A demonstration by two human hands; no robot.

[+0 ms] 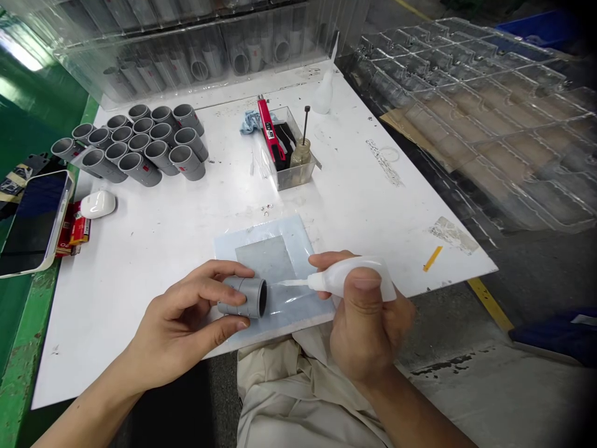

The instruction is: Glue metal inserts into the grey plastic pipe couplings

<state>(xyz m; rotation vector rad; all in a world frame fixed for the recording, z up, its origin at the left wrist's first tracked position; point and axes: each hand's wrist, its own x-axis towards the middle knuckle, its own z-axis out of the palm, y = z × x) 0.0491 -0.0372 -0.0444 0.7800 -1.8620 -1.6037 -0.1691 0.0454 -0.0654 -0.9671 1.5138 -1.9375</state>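
My left hand [191,317] is closed around a short grey plastic cylinder [245,298], tilted on its side with its open end facing right. In my right hand [366,323] is a white squeeze bottle [340,277], gripped with the thumb on top. Its thin nozzle points left, and the tip is just short of the cylinder's open end. Beneath both lies a pale blue pad [298,239] with a grey square sheet [265,255] on it, at the table's front edge.
Several upright grey cylinders [140,143] stand at the back left. A clear box [293,177] holds a red cutter [268,124] and a small jar [301,154]. Another squeeze bottle [323,93] stands behind. A phone [35,218] and a white case [97,204] lie left; clear trays [504,124] sit right.
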